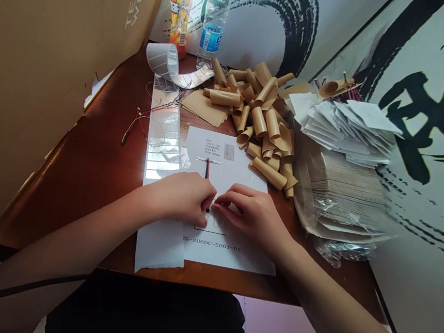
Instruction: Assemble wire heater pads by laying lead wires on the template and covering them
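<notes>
A printed white sheet (pixel 248 252) lies on the brown table, with a small dark and red cable (pixel 207 170) on it under a clear strip. My left hand (pixel 188 198) is curled over the lower part of the cable, its fingers bent together; what they grip is hidden. Just right of the cable's black end (pixel 207 209), my right hand (pixel 249 210) pinches thumb and forefinger together over the sheet, and anything between them is too small to make out. Under my left wrist runs a strip of clear labels (pixel 162 151) on white backing.
Rolled brown paper pieces (pixel 259 122) are heaped behind the sheet. At the right stand stacked white packets (pixel 347 176). A label roll (pixel 163 60), a water bottle (pixel 211 38) and an orange bottle (pixel 180 20) are at the back. Loose wires (pixel 138 114) lie left; cardboard (pixel 52 88) rises beyond.
</notes>
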`<state>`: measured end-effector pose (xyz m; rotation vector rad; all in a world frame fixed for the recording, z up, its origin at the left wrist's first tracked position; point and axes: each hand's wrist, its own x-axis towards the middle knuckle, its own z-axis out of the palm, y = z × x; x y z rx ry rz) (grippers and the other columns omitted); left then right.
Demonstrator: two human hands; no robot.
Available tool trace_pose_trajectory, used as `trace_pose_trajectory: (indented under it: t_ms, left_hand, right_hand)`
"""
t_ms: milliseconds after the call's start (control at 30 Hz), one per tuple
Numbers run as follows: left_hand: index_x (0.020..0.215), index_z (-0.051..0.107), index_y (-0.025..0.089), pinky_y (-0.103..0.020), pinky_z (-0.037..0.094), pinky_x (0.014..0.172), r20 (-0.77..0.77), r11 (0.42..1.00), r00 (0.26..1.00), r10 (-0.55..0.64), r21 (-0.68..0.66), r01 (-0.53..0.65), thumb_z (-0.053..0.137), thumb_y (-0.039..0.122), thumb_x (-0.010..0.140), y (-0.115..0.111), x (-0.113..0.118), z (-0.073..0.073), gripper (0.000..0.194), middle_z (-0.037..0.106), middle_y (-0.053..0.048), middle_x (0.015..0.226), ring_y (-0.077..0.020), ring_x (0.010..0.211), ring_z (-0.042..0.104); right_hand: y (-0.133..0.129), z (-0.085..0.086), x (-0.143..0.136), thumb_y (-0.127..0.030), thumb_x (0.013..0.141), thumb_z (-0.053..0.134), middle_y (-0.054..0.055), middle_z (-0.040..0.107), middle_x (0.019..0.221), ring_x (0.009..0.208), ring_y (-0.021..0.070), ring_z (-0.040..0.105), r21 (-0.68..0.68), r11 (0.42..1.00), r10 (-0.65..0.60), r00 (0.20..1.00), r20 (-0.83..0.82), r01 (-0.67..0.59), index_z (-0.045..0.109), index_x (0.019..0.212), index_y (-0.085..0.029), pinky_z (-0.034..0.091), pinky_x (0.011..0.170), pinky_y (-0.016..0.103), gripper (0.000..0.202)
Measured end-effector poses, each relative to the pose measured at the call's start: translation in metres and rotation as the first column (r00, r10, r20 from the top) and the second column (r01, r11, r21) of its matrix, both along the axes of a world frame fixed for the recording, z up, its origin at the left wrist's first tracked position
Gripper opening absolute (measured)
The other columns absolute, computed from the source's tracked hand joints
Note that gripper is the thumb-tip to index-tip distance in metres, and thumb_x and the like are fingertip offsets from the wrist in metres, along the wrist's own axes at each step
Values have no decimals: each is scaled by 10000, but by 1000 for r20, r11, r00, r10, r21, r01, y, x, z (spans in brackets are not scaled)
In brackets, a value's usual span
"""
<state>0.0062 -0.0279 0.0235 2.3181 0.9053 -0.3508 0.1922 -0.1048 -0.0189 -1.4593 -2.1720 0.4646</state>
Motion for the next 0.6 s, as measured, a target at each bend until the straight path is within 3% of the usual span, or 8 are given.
trace_pose_trajectory:
  t_ms: [133, 367, 600]
  left_hand:
    - [717, 597, 220, -288, 302, 511, 4, 1000, 1000, -2, -1, 2, 688, 347, 644, 0, -1, -1, 173, 622, -3, 704, -158, 616, 514]
    - [749, 622, 221, -283, 308, 539, 23, 1000, 1000, -13, 0, 13, 683, 362, 648, 1, -2, -6, 183, 650, -12, 741, -162, 644, 531]
    - [733, 610, 217, -276, 281, 520, 34, 1000, 999, -9, -17, 9, 692, 353, 659, 1, -2, -2, 175, 628, -2, 702, -149, 616, 511]
  right_hand:
    - [2, -4, -1, -281, 865, 712, -6, 637, 704, 582, 110, 534, 35, 997, -64, 998, -17, 65, 703, 760, -204, 373, 542, 241, 131]
    - [3, -6, -3, -266, 855, 710, -4, 637, 689, 578, 111, 535, 12, 997, -72, 996, -50, 73, 716, 753, -206, 373, 536, 239, 119]
    - [4, -3, -4, -251, 874, 675, 2, 650, 686, 563, 110, 516, -16, 998, -57, 990, -125, 56, 740, 776, -208, 370, 524, 251, 125]
